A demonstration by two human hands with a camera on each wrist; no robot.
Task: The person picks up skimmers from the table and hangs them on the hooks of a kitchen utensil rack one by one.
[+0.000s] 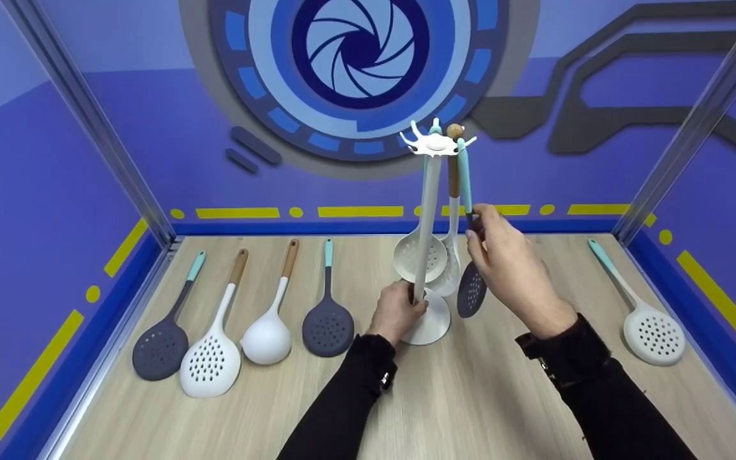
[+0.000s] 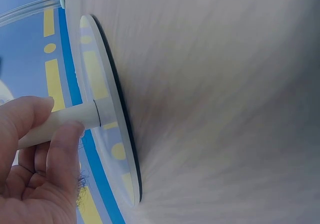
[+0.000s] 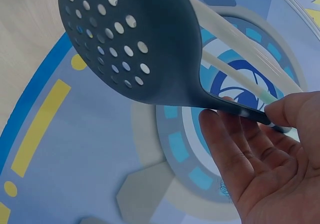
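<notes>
My left hand point(image 1: 397, 310) grips the foot of the pole of a white utensil stand point(image 1: 429, 217), just above its round base; the left wrist view shows thumb and fingers around the pole point(image 2: 65, 123). Pinched in my right hand point(image 1: 512, 265) is the handle of a dark grey skimmer point(image 1: 472, 291) with a mint grip. Its handle top is at a hook of the stand's crown point(image 1: 436, 145), and the perforated head point(image 3: 165, 14) hangs above the table. Behind the pole hang a cream skimmer point(image 1: 405, 262) and a white utensil with a wooden handle point(image 1: 454, 176).
Left on the wooden table point(image 1: 266, 415) lie a dark skimmer point(image 1: 160, 350), a white skimmer point(image 1: 210, 383), a white ladle point(image 1: 267, 340) and another dark skimmer point(image 1: 328, 348). A cream skimmer point(image 1: 636, 319) lies far right. Blue panels point(image 1: 125, 128) enclose the back and sides.
</notes>
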